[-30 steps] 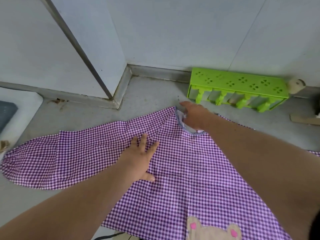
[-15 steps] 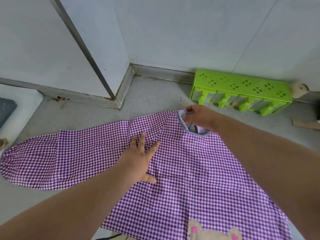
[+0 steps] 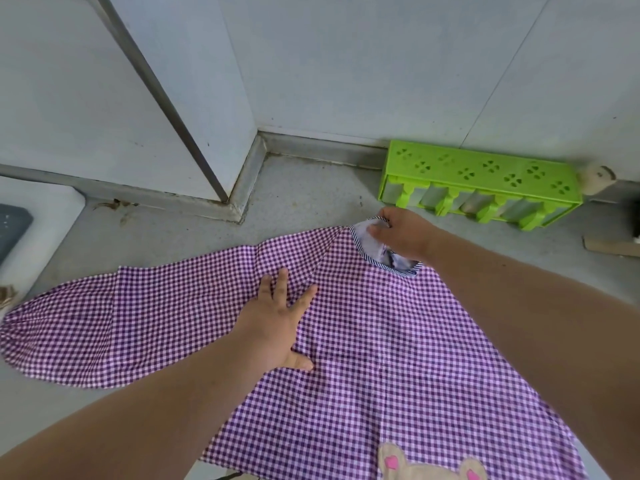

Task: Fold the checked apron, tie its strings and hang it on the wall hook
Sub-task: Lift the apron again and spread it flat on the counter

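A purple-and-white checked cotton apron (image 3: 398, 341) lies spread flat on the grey concrete floor (image 3: 304, 199), just in front of a bright green plastic rack (image 3: 485, 174) with clover-shaped cut-outs that stands against the pale grey wall (image 3: 346, 64). One long sleeve-like part of the apron stretches away from the rack toward the left edge of the view, ending in a rounded, gathered cuff. A beige bear patch (image 3: 429, 465) with pink hearts in its ears sits on the apron at the end farthest from the rack.

The left hand (image 3: 280, 323) lies palm down on the checked cloth, fingers spread and released, pressing the fabric where the sleeve meets the body. The right hand (image 3: 401, 233) is at the apron's neckline (image 3: 367, 251), the part nearest the green rack, its fingers clenched around the striped-edged collar and the pale lining, lifting it slightly off the floor. A small cream-coloured knob-like object (image 3: 597, 176) rests by the wall just beside the rack's right end.
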The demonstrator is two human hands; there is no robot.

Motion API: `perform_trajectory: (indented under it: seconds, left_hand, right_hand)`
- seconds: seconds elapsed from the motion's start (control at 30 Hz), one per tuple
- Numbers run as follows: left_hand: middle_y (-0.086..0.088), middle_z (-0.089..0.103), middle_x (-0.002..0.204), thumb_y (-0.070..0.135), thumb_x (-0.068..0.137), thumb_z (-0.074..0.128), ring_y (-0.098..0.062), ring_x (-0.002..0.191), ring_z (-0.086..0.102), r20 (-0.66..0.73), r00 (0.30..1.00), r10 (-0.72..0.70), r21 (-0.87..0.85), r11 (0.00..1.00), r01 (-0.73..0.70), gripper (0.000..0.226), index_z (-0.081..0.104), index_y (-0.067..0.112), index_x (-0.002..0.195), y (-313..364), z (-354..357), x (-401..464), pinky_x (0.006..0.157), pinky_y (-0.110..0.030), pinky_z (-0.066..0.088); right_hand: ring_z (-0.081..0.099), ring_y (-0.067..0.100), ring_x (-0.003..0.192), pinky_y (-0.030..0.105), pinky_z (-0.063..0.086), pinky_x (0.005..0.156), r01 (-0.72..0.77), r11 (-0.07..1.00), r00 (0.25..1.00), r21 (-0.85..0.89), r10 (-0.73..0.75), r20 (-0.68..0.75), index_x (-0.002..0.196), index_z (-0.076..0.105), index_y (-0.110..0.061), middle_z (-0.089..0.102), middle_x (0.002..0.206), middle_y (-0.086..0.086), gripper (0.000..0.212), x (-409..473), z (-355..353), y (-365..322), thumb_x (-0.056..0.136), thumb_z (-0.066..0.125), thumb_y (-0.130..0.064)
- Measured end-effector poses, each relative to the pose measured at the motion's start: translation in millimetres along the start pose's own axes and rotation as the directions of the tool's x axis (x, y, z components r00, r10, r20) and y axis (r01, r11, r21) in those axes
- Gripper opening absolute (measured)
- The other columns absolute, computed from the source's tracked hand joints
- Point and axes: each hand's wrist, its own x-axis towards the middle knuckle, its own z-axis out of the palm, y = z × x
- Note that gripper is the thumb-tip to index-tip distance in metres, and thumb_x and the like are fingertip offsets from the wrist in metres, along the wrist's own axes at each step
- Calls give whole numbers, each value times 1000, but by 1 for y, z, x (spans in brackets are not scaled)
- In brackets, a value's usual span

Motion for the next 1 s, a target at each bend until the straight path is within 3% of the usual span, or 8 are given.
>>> perform_trajectory:
  seconds: [0.2,0.27,0.43,0.57,0.7,0.8,0.9,1.0]
  left_hand:
    - [-22,-31,168,92,70,61,-43,160,-10,-25,999,-31,14,999,31,142,-35,33,157,-13,-5,0,125,-59,26]
    - [-17,-29,170,90,76,59,-39,161,-10,-110,993,32,29,999,-29,135,-29,31,161,-15,-12,3,129,-58,16]
    - [-16,-21,173,86,78,62,-39,162,-3,-108,991,78,26,997,-76,132,-25,33,162,-3,-20,14,127,-59,21]
    - [-25,-25,169,88,74,64,-48,159,-2,-44,999,26,45,999,-25,137,-28,35,161,9,-25,16,122,-60,28]
    - [-26,-30,167,89,72,64,-50,159,-5,11,1000,-2,40,999,1,139,-31,36,159,11,-27,15,123,-60,29]
    - [-24,-31,167,89,72,64,-48,159,-9,32,999,-17,16,1000,16,139,-32,38,158,9,-29,16,122,-61,30]
    - [-22,-29,169,88,74,64,-46,160,-8,1,1000,6,27,1000,-6,137,-29,36,160,9,-33,16,125,-61,24]
    - [-21,-21,172,82,83,61,-44,160,-3,-136,986,91,66,994,-82,123,-15,30,165,20,-30,11,129,-60,13]
  right_hand:
    - [65,19,86,33,51,70,-7,877,996,-480,50,77,100,58,-19,67,96,0,24,3,2,3,100,57,-43]
    - [63,17,87,31,49,71,-10,874,990,-485,76,116,108,56,-22,66,101,-1,24,-6,7,-1,100,57,-45]
    - [60,26,104,39,50,82,-99,906,960,-411,-21,-277,124,53,-25,56,122,1,28,-41,9,2,96,60,-25]
    - [57,23,86,34,47,68,-65,880,985,-470,-18,-170,112,61,-25,59,104,-2,19,-87,16,19,98,49,-28]
    - [57,24,122,43,54,92,-125,871,990,-475,76,-120,148,41,-28,49,142,-1,52,-135,27,35,99,50,-46]
    - [26,28,153,50,40,114,-186,838,981,-512,189,-47,161,14,-23,16,169,3,92,-160,42,49,92,50,-72]
    - [-11,30,159,53,19,124,-188,815,967,-548,250,41,163,-12,-19,-21,171,5,119,-163,48,65,84,46,-86]
    - [-17,31,157,56,12,127,-165,820,972,-548,229,50,162,-17,-20,-27,169,6,126,-146,41,74,79,49,-89]
